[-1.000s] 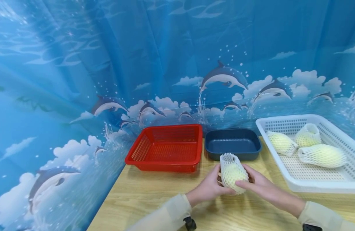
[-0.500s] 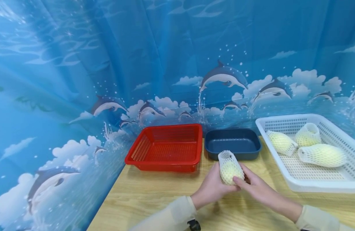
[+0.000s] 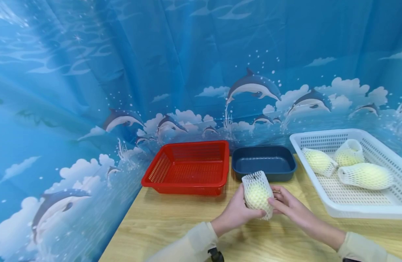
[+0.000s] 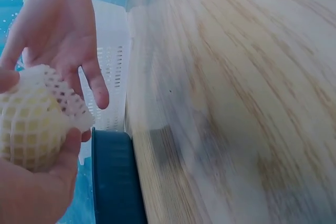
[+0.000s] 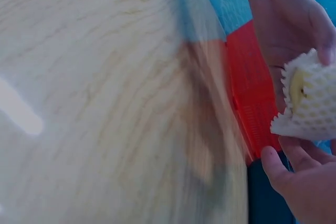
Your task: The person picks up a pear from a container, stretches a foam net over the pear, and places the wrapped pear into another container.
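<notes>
A round pale-yellow fruit in a white foam net sleeve (image 3: 257, 196) is held above the table, the loose end of the sleeve pointing away from me. My left hand (image 3: 235, 211) grips it from the left, thumb across the near side. On the right, my right hand (image 3: 290, 209) has its thumb at the sleeve's edge. The left wrist view shows the right hand's fingers (image 4: 96, 85) spread and fairly straight beside the sleeve. A dark spot on the fruit (image 5: 297, 88) shows through the sleeve's opening in the right wrist view; its exact kind is unclear.
Behind the hands stand a red plastic basket (image 3: 188, 190) and a dark blue tray (image 3: 243, 174). At right, a white basket (image 3: 338, 210) holds 3 more sleeved fruits (image 3: 368, 176). The wooden table (image 3: 165, 214) ends at a blue dolphin-print curtain (image 3: 188, 72).
The sleeved fruit rose slightly, then shifted left and turned in the left hand. The right hand, earlier holding it too, has loosened and drawn partly away to the right.
</notes>
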`<state>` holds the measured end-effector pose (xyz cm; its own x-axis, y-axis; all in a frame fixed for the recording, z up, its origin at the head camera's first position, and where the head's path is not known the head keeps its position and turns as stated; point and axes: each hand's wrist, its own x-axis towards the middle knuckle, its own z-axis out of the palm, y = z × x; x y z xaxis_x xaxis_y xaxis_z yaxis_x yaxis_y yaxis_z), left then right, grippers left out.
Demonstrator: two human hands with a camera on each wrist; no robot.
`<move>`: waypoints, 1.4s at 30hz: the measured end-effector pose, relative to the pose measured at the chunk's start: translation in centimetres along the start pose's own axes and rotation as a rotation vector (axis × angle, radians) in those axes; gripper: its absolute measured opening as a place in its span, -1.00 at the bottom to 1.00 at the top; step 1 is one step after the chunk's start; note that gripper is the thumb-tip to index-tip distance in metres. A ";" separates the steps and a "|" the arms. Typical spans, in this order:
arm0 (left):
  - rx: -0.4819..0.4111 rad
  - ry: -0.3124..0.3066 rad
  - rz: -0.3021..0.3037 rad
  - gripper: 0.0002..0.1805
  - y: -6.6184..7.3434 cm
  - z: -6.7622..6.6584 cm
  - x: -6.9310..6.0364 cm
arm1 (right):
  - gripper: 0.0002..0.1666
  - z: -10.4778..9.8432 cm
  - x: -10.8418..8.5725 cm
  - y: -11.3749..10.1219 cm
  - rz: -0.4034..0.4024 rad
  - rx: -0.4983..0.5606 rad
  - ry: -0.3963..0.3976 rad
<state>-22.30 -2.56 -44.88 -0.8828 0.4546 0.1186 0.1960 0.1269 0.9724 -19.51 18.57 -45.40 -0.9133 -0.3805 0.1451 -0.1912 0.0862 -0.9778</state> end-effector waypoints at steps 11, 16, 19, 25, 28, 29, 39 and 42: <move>-0.011 -0.073 0.031 -0.16 0.4 -0.8 -0.5 | -0.19 -0.7 0.2 -0.6 -0.009 0.064 -0.162; 0.045 -0.003 -0.047 -0.19 0.5 -0.3 -0.6 | -0.23 -0.5 0.1 -0.7 0.047 -0.021 -0.015; 0.065 0.018 -0.064 -0.16 0.7 0.2 -0.7 | -0.23 -0.3 0.2 -0.6 0.075 -0.073 0.059; 0.159 0.041 -0.014 -0.09 1.3 0.8 -0.3 | -0.17 0.6 0.5 -0.6 0.093 -0.107 0.131; 0.166 0.067 -0.028 -0.14 1.4 0.8 0.0 | -0.14 0.8 0.5 -0.9 0.091 -0.090 0.135; 0.159 0.069 -0.031 -0.16 1.3 0.7 0.1 | -0.15 0.8 0.4 -0.9 0.086 -0.088 0.128; 0.035 -0.037 -0.049 -0.10 1.1 -0.3 0.1 | -0.14 -1.0 0.0 -1.5 0.021 -0.114 -0.051; 0.044 -0.072 -0.036 -0.13 1.1 -0.4 0.0 | -0.07 -1.0 -0.1 -1.6 0.010 -0.126 -0.088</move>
<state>-22.26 -2.75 -43.74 -0.8572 0.5106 0.0671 0.1841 0.1821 0.9659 -19.49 19.38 -43.70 -0.8812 -0.4581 0.1163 -0.2311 0.2028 -0.9516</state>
